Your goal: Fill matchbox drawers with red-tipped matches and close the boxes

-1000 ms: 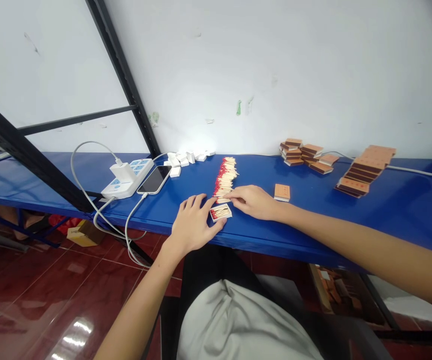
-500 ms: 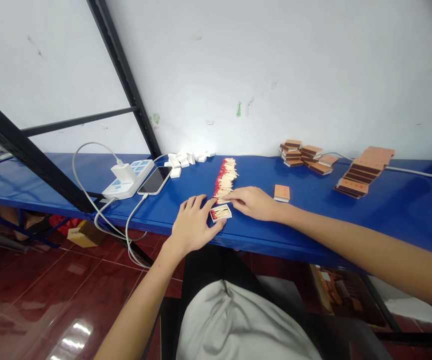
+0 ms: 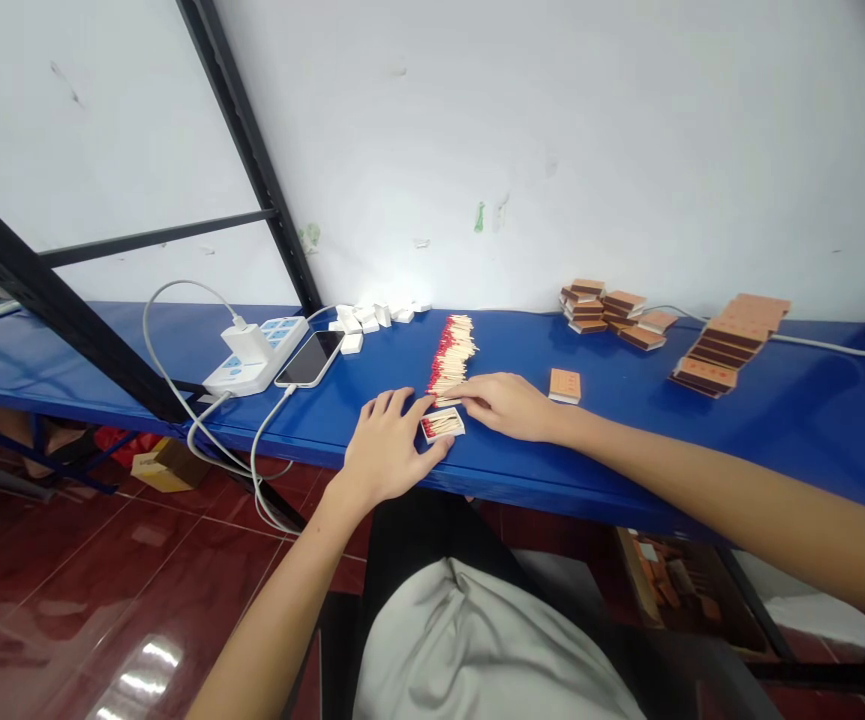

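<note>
A long row of red-headed matches [image 3: 454, 355] lies on the blue table, heads to the left. Just below its near end sits a small white matchbox tray [image 3: 443, 426] with several matches in it. My left hand [image 3: 387, 448] is open, palm down, its thumb and index finger apart around the tray's left side. The index fingertip is by the match heads. My right hand [image 3: 511, 405] has curled fingers closed at the bare ends of the nearest matches; its fingertips partly hide what they grip. An orange matchbox [image 3: 565, 386] lies beyond my right wrist.
White empty trays [image 3: 372, 318] lie at the back. A phone [image 3: 312, 359] and a power strip [image 3: 259, 358] with cables stand left, by a black metal post [image 3: 252, 150]. Orange matchbox sleeves [image 3: 603, 305] and a leaning stack of them [image 3: 736, 340] stand right.
Both hands stay almost in the same place at the near end of the match row. The view has shifted very slightly; nothing else visibly moves.
</note>
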`<state>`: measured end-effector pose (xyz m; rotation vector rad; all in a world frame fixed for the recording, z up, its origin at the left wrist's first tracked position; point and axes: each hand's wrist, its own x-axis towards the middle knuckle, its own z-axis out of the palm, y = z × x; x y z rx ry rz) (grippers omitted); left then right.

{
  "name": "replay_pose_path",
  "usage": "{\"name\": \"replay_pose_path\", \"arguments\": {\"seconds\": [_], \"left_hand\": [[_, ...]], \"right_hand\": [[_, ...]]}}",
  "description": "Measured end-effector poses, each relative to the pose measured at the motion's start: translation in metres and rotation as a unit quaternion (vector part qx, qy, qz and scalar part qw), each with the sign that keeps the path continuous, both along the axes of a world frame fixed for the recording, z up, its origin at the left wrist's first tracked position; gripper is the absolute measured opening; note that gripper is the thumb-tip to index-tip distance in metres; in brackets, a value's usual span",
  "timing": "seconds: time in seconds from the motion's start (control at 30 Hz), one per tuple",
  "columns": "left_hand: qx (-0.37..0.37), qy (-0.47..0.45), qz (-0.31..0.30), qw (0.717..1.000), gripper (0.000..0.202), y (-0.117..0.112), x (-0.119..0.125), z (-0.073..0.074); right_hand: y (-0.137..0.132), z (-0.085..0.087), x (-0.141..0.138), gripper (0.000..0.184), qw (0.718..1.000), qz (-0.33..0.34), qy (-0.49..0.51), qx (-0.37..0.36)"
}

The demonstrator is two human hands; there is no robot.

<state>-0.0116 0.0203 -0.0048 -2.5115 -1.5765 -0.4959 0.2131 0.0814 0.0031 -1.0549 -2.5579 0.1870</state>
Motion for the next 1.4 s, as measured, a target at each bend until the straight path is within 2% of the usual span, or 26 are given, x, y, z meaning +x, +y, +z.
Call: {"name": "replay_pose_path", "arguments": {"seconds": [0.43,0.7,1.07,1.13,1.3,1.4], "left_hand": [[-0.002,-0.003,-0.005,1.0,0.055,0.0,0.0,0.0],[-0.004,-0.006,-0.01,1.0,0.056,0.0,-0.001,0.001],[-0.013,-0.009,-0.011,1.0,0.055,0.0,-0.002,0.003],[-0.011,-0.011,-0.012,1.0,0.055,0.0,-0.002,0.002],[-0.009,-0.015,-0.021,1.0,0.054,0.0,-0.001,0.003],[-0.011,-0.027,-0.038,0.999,0.049,0.0,-0.001,0.004]], "right_hand": [[-0.003,0.004,-0.002,0.043,0.999,-0.015,-0.039,0.011],[-0.001,0.0,0.001,0.038,1.0,-0.001,-0.006,0.008],[0.001,0.001,0.0,0.036,1.0,-0.021,-0.003,-0.016],[0.002,0.004,0.0,0.035,0.999,-0.033,0.003,-0.036],[0.005,0.011,0.002,0.029,0.986,-0.036,0.054,-0.152],[0.006,0.011,0.003,0.025,0.982,-0.03,0.081,-0.169]]}}
